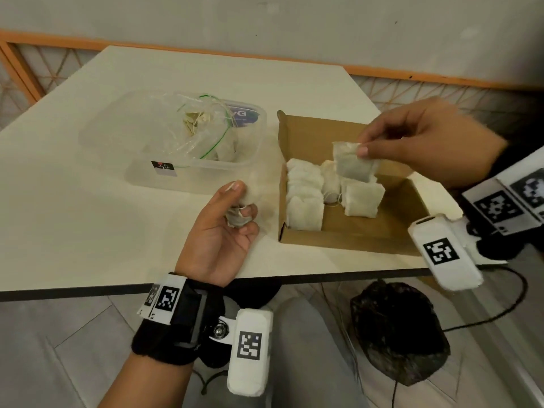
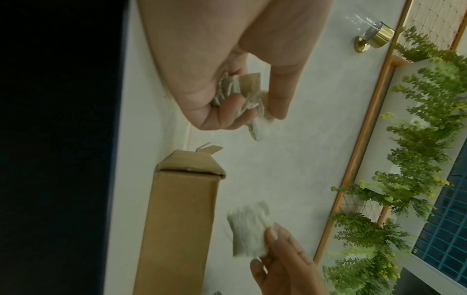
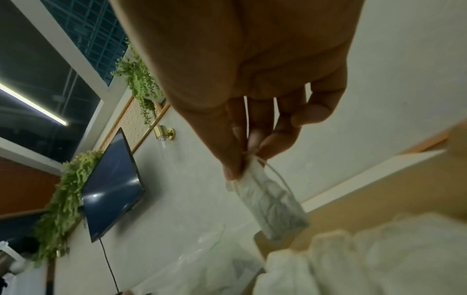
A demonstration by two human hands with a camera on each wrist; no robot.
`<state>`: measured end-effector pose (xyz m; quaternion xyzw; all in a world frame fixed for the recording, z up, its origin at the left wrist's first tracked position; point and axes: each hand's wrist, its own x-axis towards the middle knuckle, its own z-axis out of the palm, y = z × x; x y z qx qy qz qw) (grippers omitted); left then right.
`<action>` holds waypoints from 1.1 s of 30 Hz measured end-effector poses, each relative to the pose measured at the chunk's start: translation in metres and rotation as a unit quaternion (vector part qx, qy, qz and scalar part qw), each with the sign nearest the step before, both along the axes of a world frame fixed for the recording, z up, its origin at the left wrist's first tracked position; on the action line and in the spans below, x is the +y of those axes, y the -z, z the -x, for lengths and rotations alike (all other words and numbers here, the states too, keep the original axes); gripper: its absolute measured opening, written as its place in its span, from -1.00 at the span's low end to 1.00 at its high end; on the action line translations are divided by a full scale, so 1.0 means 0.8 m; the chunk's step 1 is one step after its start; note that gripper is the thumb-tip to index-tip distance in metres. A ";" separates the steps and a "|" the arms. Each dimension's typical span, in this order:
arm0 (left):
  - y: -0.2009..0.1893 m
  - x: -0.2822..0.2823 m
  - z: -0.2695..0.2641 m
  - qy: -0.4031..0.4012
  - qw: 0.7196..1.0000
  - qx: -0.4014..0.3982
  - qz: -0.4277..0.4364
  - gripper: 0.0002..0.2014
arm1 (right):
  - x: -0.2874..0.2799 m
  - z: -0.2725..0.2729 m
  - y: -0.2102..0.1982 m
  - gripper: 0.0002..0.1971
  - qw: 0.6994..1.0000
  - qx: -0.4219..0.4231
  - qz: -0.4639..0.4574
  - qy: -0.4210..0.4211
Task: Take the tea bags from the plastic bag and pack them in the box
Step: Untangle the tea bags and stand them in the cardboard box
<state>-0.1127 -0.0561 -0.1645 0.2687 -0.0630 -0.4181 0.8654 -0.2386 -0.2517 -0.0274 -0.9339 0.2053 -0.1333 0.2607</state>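
Observation:
An open cardboard box stands on the white table with several white tea bags standing in its left half. My right hand pinches one tea bag by its top corner and holds it above the box; the same tea bag hangs from my fingertips in the right wrist view. My left hand, palm up just left of the box, grips a small bunch of tea bags, seen crumpled in the left wrist view. The clear plastic bag with more tea bags lies in a plastic tub.
The clear plastic tub sits left of the box, about a hand's width away. The table's front edge runs just below my left wrist. A dark bag lies on the floor below. An orange-framed partition lines the far side.

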 end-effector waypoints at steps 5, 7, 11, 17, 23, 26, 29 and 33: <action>0.003 -0.001 -0.002 0.008 1.000 -0.011 0.017 -0.53 | -0.018 0.028 -0.009 -0.93 0.987 0.156 -0.021 -0.022; 0.003 -0.001 -0.003 0.012 1.000 -0.011 0.022 -0.53 | -0.023 0.027 0.009 -0.92 0.976 0.215 -0.035 -0.031; 0.004 0.000 -0.004 0.011 1.000 -0.001 0.021 -0.61 | -0.041 0.013 0.052 -0.95 0.971 0.238 -0.017 0.006; 0.002 0.000 -0.003 0.012 1.000 0.002 0.019 -0.62 | -0.062 0.003 0.064 -0.90 0.978 0.183 -0.073 0.071; 0.003 -0.001 -0.003 0.014 1.000 -0.001 0.016 -0.64 | -0.067 0.003 0.064 -0.88 0.971 0.148 -0.167 0.091; 0.003 0.001 -0.003 0.015 1.000 -0.006 0.019 -0.67 | -0.071 0.008 0.050 -0.79 0.963 0.131 -0.202 0.124; 0.003 0.001 -0.002 0.017 1.000 -0.009 0.015 -0.75 | -0.072 0.025 0.041 -0.81 0.948 0.133 -0.238 0.164; -0.001 -0.001 0.001 0.019 1.000 -0.014 0.004 -0.87 | -0.059 0.035 0.042 -0.87 0.929 0.186 -0.271 0.170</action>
